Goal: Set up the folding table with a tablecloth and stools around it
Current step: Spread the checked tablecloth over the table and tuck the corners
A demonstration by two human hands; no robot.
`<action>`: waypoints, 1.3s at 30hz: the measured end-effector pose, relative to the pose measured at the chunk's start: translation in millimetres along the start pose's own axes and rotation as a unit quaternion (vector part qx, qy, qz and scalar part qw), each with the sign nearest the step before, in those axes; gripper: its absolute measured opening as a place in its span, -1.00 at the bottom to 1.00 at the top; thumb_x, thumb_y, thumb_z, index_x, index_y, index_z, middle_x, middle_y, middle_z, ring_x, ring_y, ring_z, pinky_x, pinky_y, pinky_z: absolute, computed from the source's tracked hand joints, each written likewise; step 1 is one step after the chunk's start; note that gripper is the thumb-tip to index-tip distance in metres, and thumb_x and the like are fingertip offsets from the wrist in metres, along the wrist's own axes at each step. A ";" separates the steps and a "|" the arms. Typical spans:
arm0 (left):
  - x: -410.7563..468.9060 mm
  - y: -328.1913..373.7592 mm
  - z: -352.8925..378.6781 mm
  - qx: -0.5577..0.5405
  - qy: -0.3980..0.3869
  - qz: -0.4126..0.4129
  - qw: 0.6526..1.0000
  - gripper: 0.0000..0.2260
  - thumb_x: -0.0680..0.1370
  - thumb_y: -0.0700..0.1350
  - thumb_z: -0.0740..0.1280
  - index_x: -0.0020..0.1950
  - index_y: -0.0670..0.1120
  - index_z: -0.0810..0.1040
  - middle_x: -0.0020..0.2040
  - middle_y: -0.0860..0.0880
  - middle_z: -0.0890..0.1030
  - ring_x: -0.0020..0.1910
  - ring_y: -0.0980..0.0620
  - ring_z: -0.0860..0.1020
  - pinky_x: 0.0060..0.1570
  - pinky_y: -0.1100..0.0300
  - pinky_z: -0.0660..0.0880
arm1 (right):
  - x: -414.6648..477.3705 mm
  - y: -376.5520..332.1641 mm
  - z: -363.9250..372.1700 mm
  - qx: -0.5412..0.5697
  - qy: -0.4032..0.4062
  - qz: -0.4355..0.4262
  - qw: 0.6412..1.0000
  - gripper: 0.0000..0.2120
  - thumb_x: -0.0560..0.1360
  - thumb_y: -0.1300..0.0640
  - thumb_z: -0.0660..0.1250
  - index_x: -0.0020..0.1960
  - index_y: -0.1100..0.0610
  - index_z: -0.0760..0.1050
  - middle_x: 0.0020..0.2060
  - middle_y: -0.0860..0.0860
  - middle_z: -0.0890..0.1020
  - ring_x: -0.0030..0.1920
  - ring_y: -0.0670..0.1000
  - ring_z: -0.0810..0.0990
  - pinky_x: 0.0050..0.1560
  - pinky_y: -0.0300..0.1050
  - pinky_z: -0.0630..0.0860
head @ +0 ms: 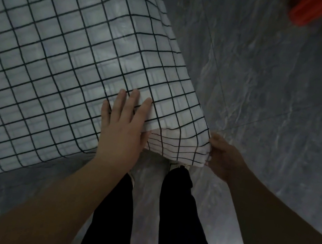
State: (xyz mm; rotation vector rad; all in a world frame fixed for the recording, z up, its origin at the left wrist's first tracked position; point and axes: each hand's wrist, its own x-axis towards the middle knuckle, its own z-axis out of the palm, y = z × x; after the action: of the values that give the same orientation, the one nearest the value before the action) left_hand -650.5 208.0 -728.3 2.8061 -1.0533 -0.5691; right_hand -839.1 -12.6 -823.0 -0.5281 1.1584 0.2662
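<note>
Grey marbled floor tiles [274, 79] beneath black trouser legs [182, 216].

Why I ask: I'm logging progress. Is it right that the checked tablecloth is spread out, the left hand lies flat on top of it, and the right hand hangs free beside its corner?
Not quite. In the head view the right hand pinches the corner of the checked tablecloth; it does not hang free. The rest holds: the cloth is spread out and the left hand lies flat on top.

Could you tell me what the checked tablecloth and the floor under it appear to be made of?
The tablecloth looks like thin woven fabric, white with a dark grid, matte; it folds softly where the right hand pinches its corner and the left hand presses it flat. The floor looks like polished grey stone or stone-look tile: veining, thin joint lines, slight sheen.
</note>
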 end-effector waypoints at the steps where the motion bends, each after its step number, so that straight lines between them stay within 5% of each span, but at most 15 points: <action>1: -0.1 0.1 -0.3 0.000 -0.002 -0.001 1.000 -0.38 0.57 0.04 0.32 0.59 -0.01 0.17 0.60 -0.14 0.13 0.59 -0.22 0.00 0.48 -0.34 0.00 | -2.3 0.0 -0.8 -0.054 0.042 -0.009 0.998 -0.71 0.40 0.17 0.39 0.11 0.13 0.49 -0.13 0.05 0.60 -0.14 0.06 0.54 -0.16 -0.07 0.44; 3: 0.1 0.5 -1.1 -0.001 -0.007 -0.002 1.000 -0.36 0.57 0.02 0.35 0.59 -0.01 0.16 0.61 -0.14 0.13 0.59 -0.22 -0.01 0.49 -0.34 -0.02 | -4.8 -1.0 -3.1 -0.205 0.152 -0.048 0.966 -0.83 0.44 0.28 0.36 -0.10 0.01 0.52 -0.17 -0.02 0.59 -0.10 0.02 0.51 -0.14 -0.11 0.37; 6: 0.4 1.9 -2.8 -0.003 -0.010 -0.006 1.000 -0.37 0.57 0.03 0.32 0.59 -0.01 0.17 0.61 -0.14 0.12 0.60 -0.22 -0.03 0.49 -0.33 -0.04 | -11.7 -1.5 2.6 -0.414 0.267 -0.115 0.863 -0.75 0.45 0.39 0.24 -0.10 0.06 0.52 -0.20 0.08 0.56 -0.23 0.08 0.52 -0.37 -0.26 0.40; 8: 0.3 2.6 -4.0 -0.004 -0.011 -0.005 1.000 -0.39 0.58 0.05 0.30 0.59 -0.02 0.17 0.61 -0.14 0.13 0.60 -0.22 -0.03 0.49 -0.33 -0.03 | -14.4 1.1 11.9 -0.486 0.312 -0.172 0.798 -0.68 0.40 0.37 0.24 0.09 0.11 0.52 -0.03 0.09 0.57 -0.03 0.12 0.57 -0.12 -0.17 0.48; 11: 0.3 2.5 -4.7 -0.002 -0.011 -0.007 1.000 -0.39 0.58 0.05 0.31 0.58 -0.01 0.18 0.60 -0.13 0.14 0.60 -0.21 -0.01 0.49 -0.33 -0.01 | -17.2 8.3 41.9 -0.546 0.175 -0.288 0.767 -0.29 0.35 0.34 0.34 0.49 0.15 0.28 0.41 0.10 0.37 0.44 0.05 0.32 0.42 -0.08 0.28; 15: 0.9 2.0 -5.8 0.003 -0.014 -0.010 1.000 -0.35 0.55 0.05 0.35 0.58 0.00 0.18 0.60 -0.13 0.16 0.59 -0.21 0.01 0.48 -0.33 0.01 | -8.7 28.5 82.6 -0.639 0.000 -0.339 0.691 -0.05 0.44 -0.04 0.38 0.62 0.10 -0.12 0.61 0.04 0.01 0.60 0.00 -0.03 0.55 -0.05 0.04; 17: 1.0 0.7 -7.1 0.014 -0.014 -0.008 1.000 -0.33 0.53 0.07 0.38 0.57 0.00 0.19 0.59 -0.14 0.19 0.59 -0.21 0.04 0.47 -0.32 0.04 | 0.9 40.8 96.8 -0.623 0.005 -0.329 0.709 -0.14 0.50 -0.14 0.30 0.62 0.03 -0.10 0.59 0.01 0.11 0.57 0.00 0.12 0.52 0.00 0.19; 19: 1.7 0.0 -8.8 0.023 -0.012 -0.005 1.000 -0.33 0.51 0.08 0.40 0.56 0.01 0.22 0.57 -0.13 0.22 0.57 -0.22 0.08 0.46 -0.30 0.07 | 6.8 44.3 105.8 -0.577 0.064 -0.304 0.756 -0.32 0.56 -0.01 0.24 0.60 -0.11 0.02 0.47 -0.01 0.37 0.43 0.02 0.39 0.39 0.02 0.38; 21: 2.7 -0.2 -10.7 0.031 -0.016 -0.005 0.999 -0.34 0.50 0.11 0.40 0.55 0.03 0.23 0.57 -0.12 0.23 0.57 -0.21 0.09 0.45 -0.29 0.09 | 12.9 40.6 107.7 -0.578 0.113 -0.273 0.761 -0.42 0.57 0.13 0.23 0.56 -0.12 0.21 0.35 0.03 0.51 0.30 0.09 0.50 0.32 -0.03 0.42; 31: 3.7 -2.0 -10.0 0.034 -0.006 -0.005 0.999 -0.35 0.49 0.08 0.43 0.53 0.04 0.26 0.56 -0.09 0.25 0.56 -0.20 0.11 0.42 -0.30 0.14 | 31.0 6.8 61.8 -0.769 0.003 -0.300 0.565 -0.68 0.48 0.02 0.37 0.23 -0.02 0.54 -0.04 -0.01 0.66 -0.01 0.10 0.61 0.03 -0.06 0.47; 35: 2.2 -2.1 -9.0 0.030 -0.011 -0.005 0.999 -0.32 0.49 0.06 0.44 0.54 0.05 0.23 0.57 -0.08 0.23 0.57 -0.19 0.09 0.43 -0.30 0.11 | 25.2 5.0 49.4 -0.789 0.100 -0.299 0.527 -0.71 0.49 0.08 0.34 0.20 -0.09 0.61 -0.12 -0.02 0.72 -0.13 0.11 0.65 0.02 -0.07 0.51; 39: 3.3 -2.4 -10.3 0.031 -0.012 -0.008 0.999 -0.33 0.49 0.12 0.42 0.54 0.06 0.24 0.57 -0.07 0.24 0.57 -0.18 0.11 0.43 -0.29 0.12 | 29.3 6.0 64.8 -0.790 0.156 -0.236 0.545 -0.69 0.57 -0.03 0.14 0.17 -0.10 0.61 -0.08 -0.01 0.70 -0.09 0.09 0.63 0.03 -0.11 0.42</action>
State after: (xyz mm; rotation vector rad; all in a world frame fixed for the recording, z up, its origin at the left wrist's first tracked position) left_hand -642.9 207.2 -720.3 2.8704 -1.0735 -0.5825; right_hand -778.9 24.6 -832.2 -2.5613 0.7376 0.7538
